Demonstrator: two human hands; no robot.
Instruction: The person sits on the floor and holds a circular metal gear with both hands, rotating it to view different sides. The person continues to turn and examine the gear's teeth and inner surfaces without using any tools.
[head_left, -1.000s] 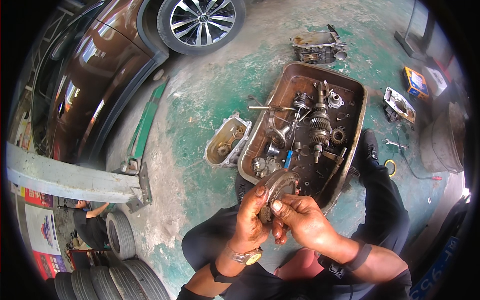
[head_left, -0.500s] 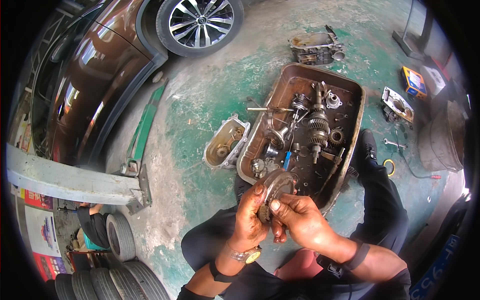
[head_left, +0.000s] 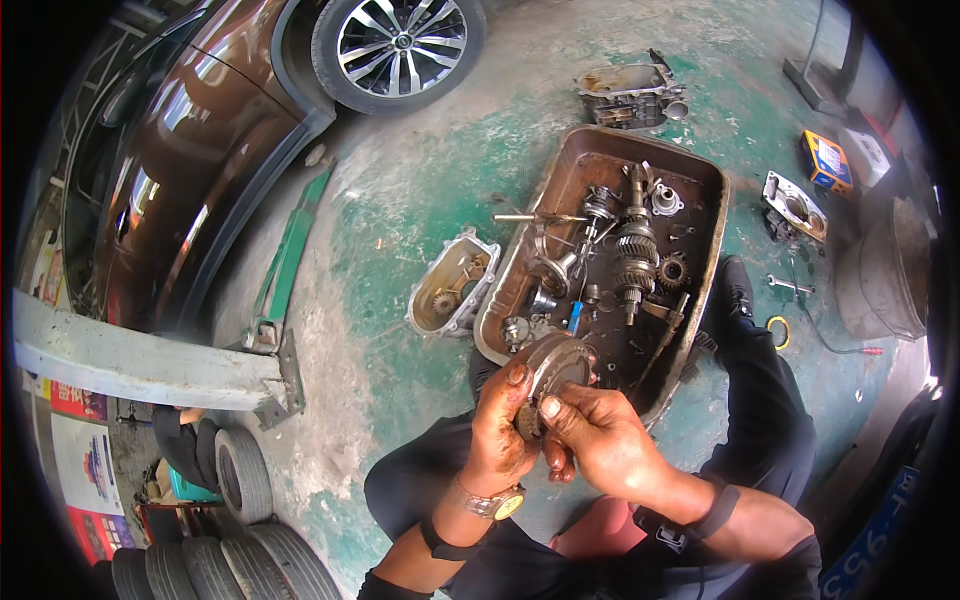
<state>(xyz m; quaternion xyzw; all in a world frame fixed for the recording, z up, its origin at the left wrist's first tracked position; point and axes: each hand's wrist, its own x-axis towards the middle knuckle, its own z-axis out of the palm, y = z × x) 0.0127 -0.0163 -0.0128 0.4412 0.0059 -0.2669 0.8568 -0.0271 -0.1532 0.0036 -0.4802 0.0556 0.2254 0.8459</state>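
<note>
Both my hands hold a round, greasy metal gear (head_left: 553, 366) above the near end of a brown metal tray. My left hand (head_left: 497, 425) grips its left rim, the thumb up along the side. My right hand (head_left: 600, 437) pinches its near face between thumb and fingers; some fingertips are hidden behind the gear. In the tray (head_left: 722, 215) lie a shaft stacked with gears (head_left: 636, 255), a loose small gear (head_left: 674, 270), a shift fork rod (head_left: 668, 330), a blue-handled tool (head_left: 575, 317) and several small parts.
An open metal housing (head_left: 455, 285) sits left of the tray, another casing (head_left: 632, 95) beyond it. A wrench (head_left: 790, 286), a yellow ring (head_left: 778, 332) and a metal plate (head_left: 797, 208) lie rightward. A lift arm (head_left: 140, 355), tyres (head_left: 245, 475) and a brown car (head_left: 190, 150) stand left.
The gear has tilted slightly between my hands, which stay almost in place with the same grip. At the far left, another person's arm has shifted a little.
</note>
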